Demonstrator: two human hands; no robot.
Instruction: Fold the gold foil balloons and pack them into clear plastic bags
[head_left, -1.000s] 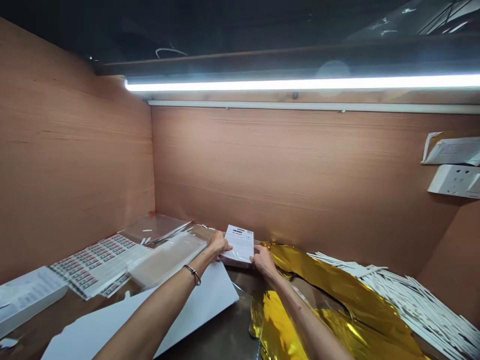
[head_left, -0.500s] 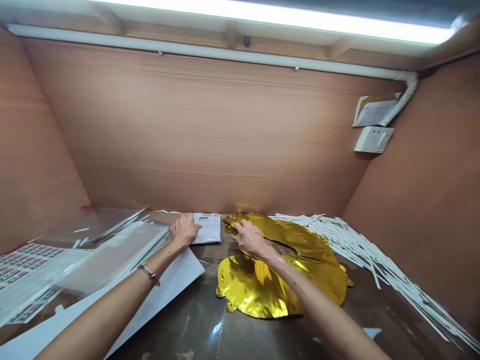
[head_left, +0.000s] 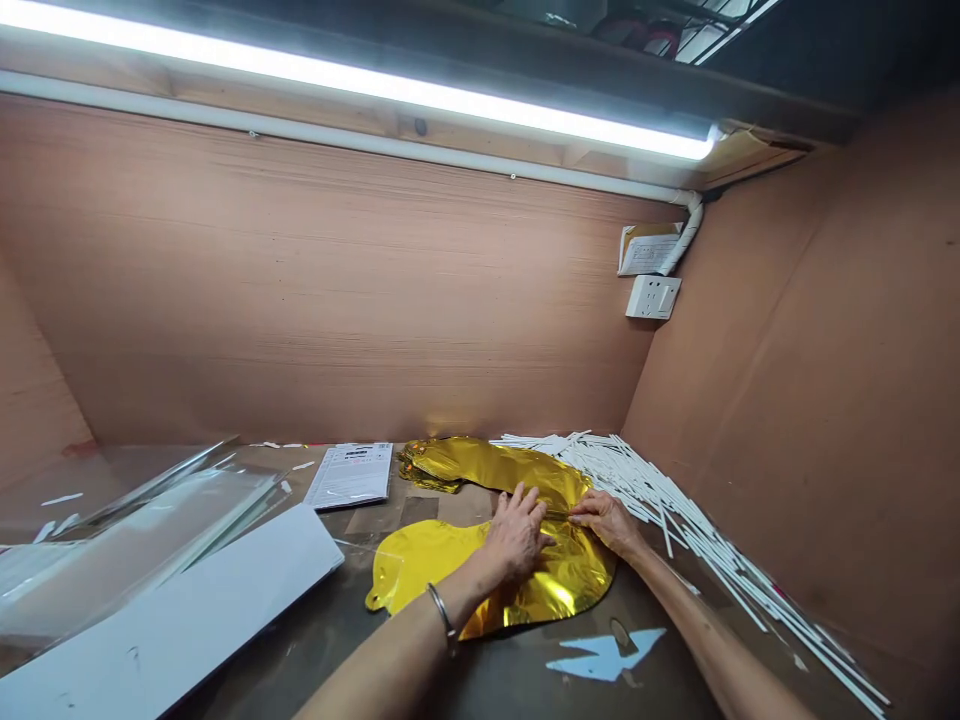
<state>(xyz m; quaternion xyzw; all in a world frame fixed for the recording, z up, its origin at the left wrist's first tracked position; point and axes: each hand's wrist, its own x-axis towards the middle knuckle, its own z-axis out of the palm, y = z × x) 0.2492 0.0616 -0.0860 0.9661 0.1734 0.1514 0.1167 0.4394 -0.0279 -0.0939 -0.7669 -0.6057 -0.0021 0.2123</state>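
Gold foil sheets (head_left: pixel 480 462), shiny and curved, lie on the dark table near its middle. My left hand (head_left: pixel 517 535), with a metal bangle at the wrist, rests on the foil with its fingers spread. Just right of it, my right hand (head_left: pixel 606 520) pinches the foil at a fold or edge near the right side of the curve. The rounded left end of the lower foil part lies flat, with a small tab at its tip.
A printed white packet (head_left: pixel 351 474) lies behind left. White card (head_left: pixel 180 610) and clear plastic sleeves (head_left: pixel 150 540) cover the left side. Many thin white sticks (head_left: pixel 675 505) run along the right wall. A pale blue scrap (head_left: pixel 606 655) lies in front.
My left hand has moved right, from the packet onto the foil. My right hand has shifted to the foil's right side and pinches it. The view has turned, and the lower foil lies flatter.
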